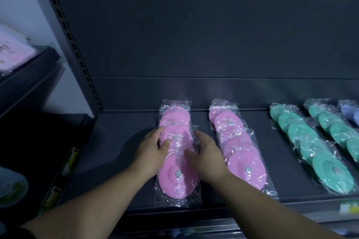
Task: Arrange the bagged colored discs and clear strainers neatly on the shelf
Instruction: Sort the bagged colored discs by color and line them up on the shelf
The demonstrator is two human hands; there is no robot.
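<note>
Fig.: L hand point(153, 151) & R hand point(206, 156), both open, fingers flat against either side of the leftmost pink row point(175, 151) on the shelf point(120, 141). I judge step = squaring this row; next: press edges parallel w/ 2nd pink row point(236, 147).

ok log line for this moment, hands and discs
left hand and right hand flank leftmost pink disc row | second pink row beside | teal rows right
</note>
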